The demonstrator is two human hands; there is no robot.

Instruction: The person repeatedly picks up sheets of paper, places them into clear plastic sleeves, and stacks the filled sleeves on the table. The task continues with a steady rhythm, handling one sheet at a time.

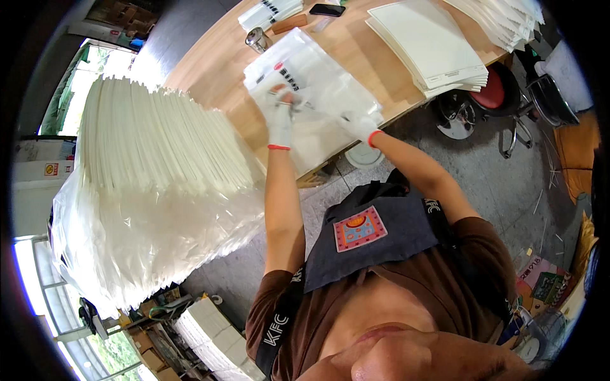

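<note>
A pile of clear plastic bags (330, 79) with dark and red print lies near the table's front edge. My left hand (279, 114), in a white glove with a red cuff and bare fingertips, is over the pile with its fingers curled on the film. At the pile's near right corner my right hand (361, 126), gloved the same way, grips the edge of a bag. Its fingertips are hard to tell from the pale film. Loose clear film stretches between the two hands and toward the table edge.
White flat sheets (429, 41) are stacked on the wooden table (210, 60), right of the bags. A metal cup (257, 40), a brown block (289, 24) and a phone (327, 10) are behind. A tall film-wrapped stack (159, 140) stands left; a stool (495, 89) stands right.
</note>
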